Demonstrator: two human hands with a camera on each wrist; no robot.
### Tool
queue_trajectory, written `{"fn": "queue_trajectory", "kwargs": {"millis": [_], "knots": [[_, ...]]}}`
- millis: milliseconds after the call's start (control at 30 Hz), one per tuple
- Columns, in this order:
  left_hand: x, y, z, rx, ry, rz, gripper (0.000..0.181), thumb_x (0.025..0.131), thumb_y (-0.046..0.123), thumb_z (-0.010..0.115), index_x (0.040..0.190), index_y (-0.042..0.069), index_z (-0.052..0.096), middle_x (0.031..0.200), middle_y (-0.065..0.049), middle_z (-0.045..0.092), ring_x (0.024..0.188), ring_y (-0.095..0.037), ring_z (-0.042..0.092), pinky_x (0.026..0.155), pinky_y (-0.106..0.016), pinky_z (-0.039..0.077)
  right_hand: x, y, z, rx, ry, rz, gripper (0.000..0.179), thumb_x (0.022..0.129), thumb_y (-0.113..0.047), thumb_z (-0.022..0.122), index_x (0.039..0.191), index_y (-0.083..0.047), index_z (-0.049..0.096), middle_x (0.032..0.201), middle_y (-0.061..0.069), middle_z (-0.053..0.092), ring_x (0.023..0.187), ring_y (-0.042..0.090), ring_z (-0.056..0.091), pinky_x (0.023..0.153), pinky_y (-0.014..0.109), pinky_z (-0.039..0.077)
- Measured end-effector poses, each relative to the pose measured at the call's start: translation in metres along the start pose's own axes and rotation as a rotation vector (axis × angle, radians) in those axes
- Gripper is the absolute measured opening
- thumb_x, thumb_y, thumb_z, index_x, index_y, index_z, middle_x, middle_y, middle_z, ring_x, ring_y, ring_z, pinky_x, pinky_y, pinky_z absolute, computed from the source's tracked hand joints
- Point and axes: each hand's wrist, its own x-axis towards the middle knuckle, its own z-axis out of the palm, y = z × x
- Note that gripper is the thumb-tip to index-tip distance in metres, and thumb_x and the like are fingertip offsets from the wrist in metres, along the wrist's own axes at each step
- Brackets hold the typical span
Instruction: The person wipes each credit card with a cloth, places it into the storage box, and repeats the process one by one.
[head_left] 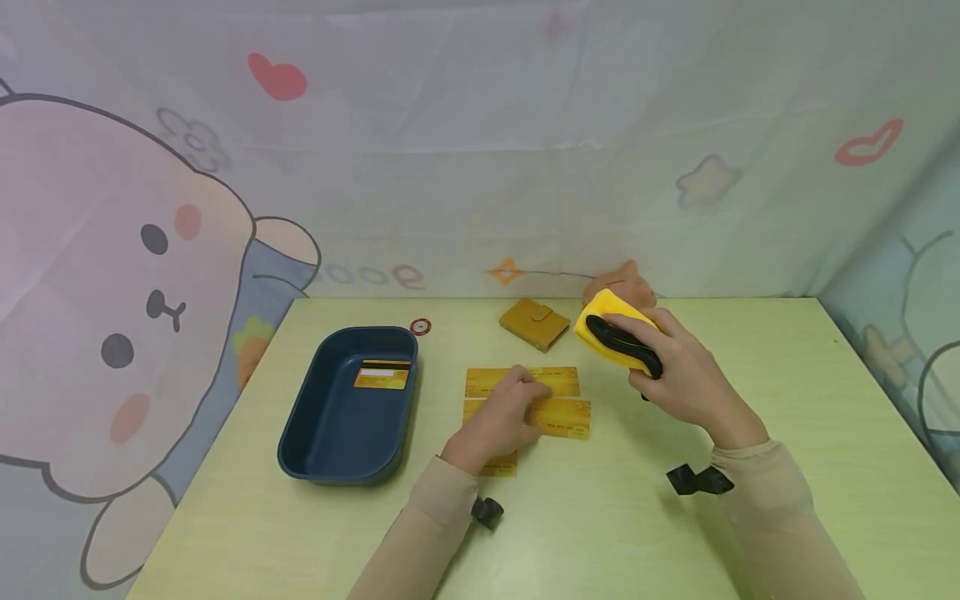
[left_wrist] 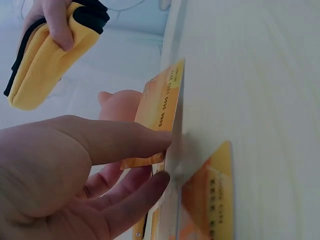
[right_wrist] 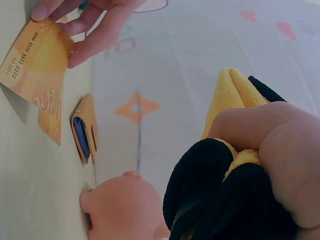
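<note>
My left hand (head_left: pixel 501 417) pinches a yellow-orange bank card (left_wrist: pixel 159 107) by its edge. One end of that card stands tilted above the table in the left wrist view. Another card (head_left: pixel 480 382) lies just beyond it, and a third card (left_wrist: pixel 210 195) lies nearer, partly covered by the hand in the head view. My right hand (head_left: pixel 686 375) grips a folded yellow cloth (head_left: pixel 609 310) with black edging, held up above the table to the right of the cards.
A dark blue basin (head_left: pixel 288 442) stands at left with one card (head_left: pixel 381 379) in it, stripe side up. Along the back are a red-and-white chip (head_left: pixel 421 327), a tan wallet (head_left: pixel 534 323) and a pink piggy bank (right_wrist: pixel 122 207), partly hidden by the cloth in the head view.
</note>
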Motion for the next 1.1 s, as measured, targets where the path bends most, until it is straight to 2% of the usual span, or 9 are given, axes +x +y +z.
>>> {"fn": "queue_trajectory", "kwargs": {"millis": [167, 267, 400, 600, 733, 900, 1033, 1100], "knots": [[0.000, -0.003, -0.004, -0.164, 0.011, -0.022, 0.053, 0.086, -0.006, 0.075, 0.138, 0.008, 0.069, 0.123, -0.008, 0.053, 0.095, -0.019, 0.056, 0.074, -0.021, 0.053, -0.001, 0.001, 0.001, -0.001, -0.007, 0.007, 0.078, 0.080, 0.008, 0.078, 0.149, -0.021, 0.057, 0.133, 0.018, 0.054, 0.106, 0.038, 0.061, 0.082, 0.058, 0.057], [0.000, -0.005, -0.006, -0.262, 0.026, -0.025, 0.052, 0.088, -0.004, 0.076, 0.137, 0.009, 0.069, 0.124, -0.007, 0.059, 0.100, -0.020, 0.062, 0.079, -0.024, 0.057, -0.001, 0.003, 0.002, -0.004, -0.005, -0.001, 0.078, 0.079, 0.008, 0.077, 0.149, -0.021, 0.057, 0.133, 0.018, 0.054, 0.106, 0.038, 0.061, 0.083, 0.058, 0.057], [0.000, -0.007, -0.009, -0.408, 0.043, -0.059, 0.049, 0.091, 0.001, 0.077, 0.137, 0.015, 0.070, 0.121, -0.005, 0.065, 0.104, -0.021, 0.067, 0.087, -0.031, 0.059, -0.001, 0.003, 0.003, -0.004, -0.001, -0.008, 0.078, 0.079, 0.008, 0.077, 0.149, -0.021, 0.057, 0.134, 0.019, 0.054, 0.106, 0.038, 0.061, 0.083, 0.057, 0.057], [-0.001, -0.009, -0.015, -0.648, 0.058, -0.104, 0.047, 0.091, 0.000, 0.079, 0.133, 0.018, 0.073, 0.110, -0.005, 0.059, 0.097, -0.022, 0.065, 0.078, -0.030, 0.059, 0.000, 0.001, 0.004, 0.001, -0.002, -0.006, 0.077, 0.080, 0.008, 0.076, 0.149, -0.022, 0.057, 0.134, 0.017, 0.054, 0.107, 0.037, 0.061, 0.083, 0.056, 0.057], [-0.001, -0.010, -0.016, -0.791, 0.033, -0.115, 0.047, 0.092, -0.003, 0.075, 0.135, 0.017, 0.072, 0.107, -0.009, 0.053, 0.089, -0.022, 0.064, 0.078, -0.035, 0.064, 0.001, 0.000, 0.005, 0.007, -0.003, -0.015, 0.078, 0.080, 0.008, 0.076, 0.149, -0.022, 0.057, 0.135, 0.016, 0.054, 0.107, 0.037, 0.061, 0.081, 0.055, 0.057], [0.000, -0.010, -0.016, -0.907, 0.008, -0.134, 0.047, 0.094, -0.005, 0.072, 0.137, 0.015, 0.070, 0.106, -0.009, 0.049, 0.087, -0.028, 0.070, 0.086, -0.048, 0.064, 0.002, -0.002, 0.007, 0.017, -0.015, -0.012, 0.079, 0.080, 0.009, 0.076, 0.150, -0.024, 0.057, 0.136, 0.015, 0.054, 0.109, 0.036, 0.060, 0.080, 0.053, 0.057], [0.000, -0.011, -0.016, -0.935, 0.018, -0.140, 0.047, 0.095, -0.005, 0.071, 0.137, 0.014, 0.069, 0.105, -0.009, 0.049, 0.089, -0.032, 0.071, 0.087, -0.048, 0.064, 0.003, -0.006, 0.009, 0.035, -0.021, -0.025, 0.079, 0.080, 0.008, 0.077, 0.149, -0.024, 0.057, 0.136, 0.014, 0.054, 0.109, 0.036, 0.061, 0.080, 0.052, 0.058], [0.000, -0.010, -0.015, -0.945, 0.025, -0.138, 0.047, 0.095, -0.005, 0.070, 0.138, 0.014, 0.068, 0.105, -0.009, 0.049, 0.088, -0.030, 0.070, 0.087, -0.047, 0.064, 0.003, -0.008, 0.011, 0.044, -0.027, -0.044, 0.078, 0.080, 0.008, 0.077, 0.149, -0.024, 0.057, 0.136, 0.014, 0.054, 0.108, 0.035, 0.062, 0.079, 0.050, 0.058]]}}
